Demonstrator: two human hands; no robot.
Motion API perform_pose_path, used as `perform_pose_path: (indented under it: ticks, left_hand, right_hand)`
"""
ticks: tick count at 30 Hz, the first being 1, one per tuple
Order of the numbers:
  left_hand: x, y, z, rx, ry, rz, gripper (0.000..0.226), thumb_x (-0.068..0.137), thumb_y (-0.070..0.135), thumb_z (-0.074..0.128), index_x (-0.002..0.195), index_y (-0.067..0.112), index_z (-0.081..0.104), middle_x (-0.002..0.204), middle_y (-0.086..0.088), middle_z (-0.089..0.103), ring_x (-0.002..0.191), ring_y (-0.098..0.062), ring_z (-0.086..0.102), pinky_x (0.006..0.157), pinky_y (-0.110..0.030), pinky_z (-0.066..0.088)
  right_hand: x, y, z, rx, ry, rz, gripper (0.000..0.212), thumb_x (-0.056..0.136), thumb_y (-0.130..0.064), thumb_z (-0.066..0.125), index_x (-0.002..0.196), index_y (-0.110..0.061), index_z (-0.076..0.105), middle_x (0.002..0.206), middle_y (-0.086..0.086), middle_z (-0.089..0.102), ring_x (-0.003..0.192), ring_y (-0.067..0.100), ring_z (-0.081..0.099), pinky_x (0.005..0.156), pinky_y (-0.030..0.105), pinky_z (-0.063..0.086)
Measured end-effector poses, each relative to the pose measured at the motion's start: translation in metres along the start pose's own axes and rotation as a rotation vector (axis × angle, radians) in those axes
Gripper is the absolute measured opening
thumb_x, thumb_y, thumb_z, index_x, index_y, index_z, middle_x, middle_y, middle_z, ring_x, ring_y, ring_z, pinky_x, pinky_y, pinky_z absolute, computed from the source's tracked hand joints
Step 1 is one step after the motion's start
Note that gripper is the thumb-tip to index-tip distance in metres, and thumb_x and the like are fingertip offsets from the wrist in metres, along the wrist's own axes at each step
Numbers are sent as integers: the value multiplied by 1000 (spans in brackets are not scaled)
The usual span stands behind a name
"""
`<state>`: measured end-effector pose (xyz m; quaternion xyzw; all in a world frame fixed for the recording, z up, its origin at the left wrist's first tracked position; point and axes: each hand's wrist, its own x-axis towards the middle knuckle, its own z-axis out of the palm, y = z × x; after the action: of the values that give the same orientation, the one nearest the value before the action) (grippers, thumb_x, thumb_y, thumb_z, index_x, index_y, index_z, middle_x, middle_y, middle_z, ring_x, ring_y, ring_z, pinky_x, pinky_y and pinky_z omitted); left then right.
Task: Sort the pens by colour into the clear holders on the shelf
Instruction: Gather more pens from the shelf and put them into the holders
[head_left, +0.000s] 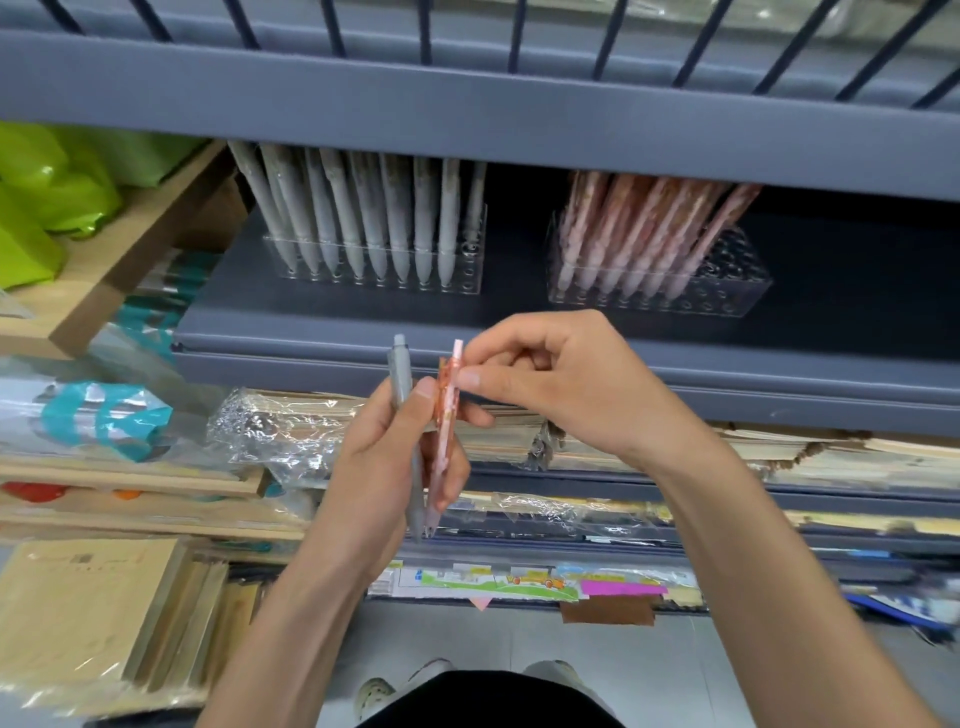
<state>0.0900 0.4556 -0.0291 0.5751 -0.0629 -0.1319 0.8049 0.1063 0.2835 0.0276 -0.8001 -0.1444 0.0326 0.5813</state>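
My left hand (387, 457) grips two pens upright in front of the shelf: a grey pen (402, 379) and a pink patterned pen (447, 415). My right hand (550, 384) pinches the top end of the pink pen between thumb and fingertips. On the grey shelf (519, 317) behind stand two clear holders. The left holder (467, 270) carries several grey pens (358, 218). The right holder (727, 291) carries several pink pens (644, 234), with open holes on its right side.
A shelf beam (467, 114) hangs low over the holders. Green bags (47, 182) lie on a wooden shelf at left. Plastic-wrapped paper stacks (291, 431) fill the shelves below, and notebooks (78, 608) sit at lower left.
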Motion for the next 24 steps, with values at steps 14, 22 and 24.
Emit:
perform_pose_path:
  ticks: [14, 22, 24]
  left_hand:
    - [7, -29, 81, 80, -96, -41, 29, 104, 35, 44, 88, 21, 65, 77, -8, 68, 42, -20, 52, 41, -27, 42]
    - [6, -46, 123, 166, -80, 58, 25, 105, 27, 44, 85, 25, 60, 75, -1, 62, 40, -13, 39, 38, -19, 32]
    - [8, -49, 133, 181, -49, 88, 24, 105, 25, 45, 87, 24, 60, 77, -1, 62, 40, -13, 39, 38, -20, 31]
  right_hand:
    - [-54, 16, -69, 114, 225, 106, 6, 86, -14, 73, 85, -8, 71, 69, -1, 67, 51, -2, 52, 49, 10, 40]
    - [-80, 23, -111, 165, 465, 91, 10, 88, -21, 71, 87, -11, 69, 65, 1, 67, 47, 14, 53, 42, 26, 44]
    - [-85, 29, -111, 88, 360, 143, 11, 86, -18, 73, 90, -8, 71, 66, 5, 69, 52, 13, 59, 49, 24, 50]
